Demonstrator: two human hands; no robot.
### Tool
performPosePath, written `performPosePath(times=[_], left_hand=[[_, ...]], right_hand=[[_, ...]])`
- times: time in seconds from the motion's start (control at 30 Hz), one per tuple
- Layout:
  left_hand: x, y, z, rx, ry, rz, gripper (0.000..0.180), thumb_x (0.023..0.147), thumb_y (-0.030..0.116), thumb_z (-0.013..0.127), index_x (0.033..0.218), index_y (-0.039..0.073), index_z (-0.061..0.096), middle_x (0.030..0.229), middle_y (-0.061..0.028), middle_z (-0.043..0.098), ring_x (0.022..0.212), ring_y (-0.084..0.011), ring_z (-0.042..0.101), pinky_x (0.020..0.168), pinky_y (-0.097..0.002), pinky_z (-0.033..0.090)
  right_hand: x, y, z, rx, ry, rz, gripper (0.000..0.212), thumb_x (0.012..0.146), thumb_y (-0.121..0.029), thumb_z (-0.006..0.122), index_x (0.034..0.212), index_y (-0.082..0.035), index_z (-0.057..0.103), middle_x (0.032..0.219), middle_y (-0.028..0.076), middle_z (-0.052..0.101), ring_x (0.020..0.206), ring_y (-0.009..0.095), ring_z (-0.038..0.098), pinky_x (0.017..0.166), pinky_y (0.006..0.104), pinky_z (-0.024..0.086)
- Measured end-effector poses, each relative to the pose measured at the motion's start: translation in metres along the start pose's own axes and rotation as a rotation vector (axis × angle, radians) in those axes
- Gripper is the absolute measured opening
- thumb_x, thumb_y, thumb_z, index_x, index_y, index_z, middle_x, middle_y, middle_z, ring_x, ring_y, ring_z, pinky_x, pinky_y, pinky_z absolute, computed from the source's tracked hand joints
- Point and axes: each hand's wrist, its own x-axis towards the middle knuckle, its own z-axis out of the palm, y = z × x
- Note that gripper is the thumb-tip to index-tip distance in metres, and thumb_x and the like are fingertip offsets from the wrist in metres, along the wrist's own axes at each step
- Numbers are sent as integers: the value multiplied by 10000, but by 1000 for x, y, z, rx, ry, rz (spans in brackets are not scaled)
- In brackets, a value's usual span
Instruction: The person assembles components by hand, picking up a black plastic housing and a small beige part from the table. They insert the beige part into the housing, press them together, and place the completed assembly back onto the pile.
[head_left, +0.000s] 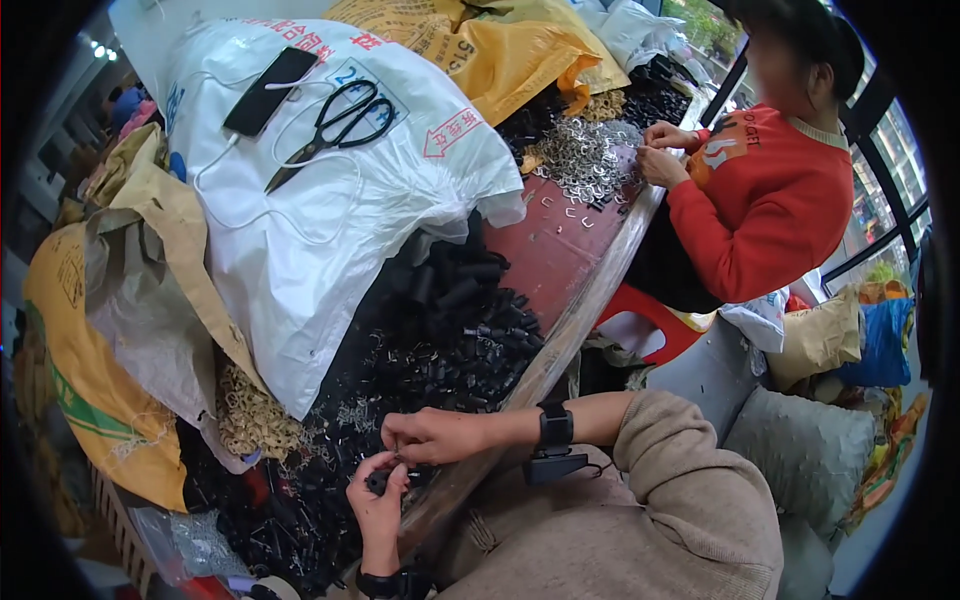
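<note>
Close to the table's near edge, my left hand (376, 505) is closed, its thumb and fingers pinching a small black cylindrical part (376, 484). My right hand (432, 437) comes in from the right and meets it there. Its fingertips are pinched together just above the part; whatever they hold is too small to make out. Beyond both hands spreads a heap of black plastic parts (440, 345), tubes and smaller pieces mixed. Small silvery bits (350, 412) lie scattered on the dark pile. Left of my hands, beige ring-like pieces (250, 415) spill from an open sack.
A white woven sack (330, 230) bears black scissors (335, 130), a phone (272, 92) and a white cable. Across the red tabletop (545, 245), a co-worker in a red sweater (770, 200) handles something by a pile of metal U-shaped pieces (585, 160). Grey sacks (800, 450) stand right.
</note>
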Motion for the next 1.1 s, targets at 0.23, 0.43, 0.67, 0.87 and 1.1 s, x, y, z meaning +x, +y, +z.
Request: performPosePath(times=[0.23,0.43,0.67,0.87,1.1], left_hand=[[8,-10,-10,69,14,58,89,751,37,578,829,2,557,688,-16,553,583,-59,505,547,-184,420],[14,-3,-17,-152,-35,-66,96,773,95,572,816,11,555,674,-13,564,573,-53,502,526,-176,408],[5,-21,-18,-461,-30,-282,115,787,163,571,809,53,548,638,16,532,548,-43,476,490,-159,385],[5,-19,-14,-391,-47,-175,118,781,139,582,830,38,548,657,5,539,564,-47,489,506,-165,404],[9,-14,-14,-304,-80,-118,86,767,72,581,818,17,540,687,-20,548,579,-73,510,530,-193,429]], right_hand=[[5,2,4,231,-66,84,172,778,-37,456,944,-16,416,661,59,559,603,110,537,543,254,425],[11,-16,7,53,-31,-7,240,767,-42,501,996,-36,431,684,85,556,639,174,569,568,285,445],[9,-5,17,-401,-26,-147,247,740,-57,540,972,-47,456,752,112,553,667,290,561,568,308,450],[7,-10,17,-388,-14,-99,223,750,-67,542,957,-35,467,727,84,579,621,200,585,551,278,454],[9,-9,12,-143,35,76,205,754,-71,529,944,-29,463,687,68,587,595,130,568,529,250,433]])
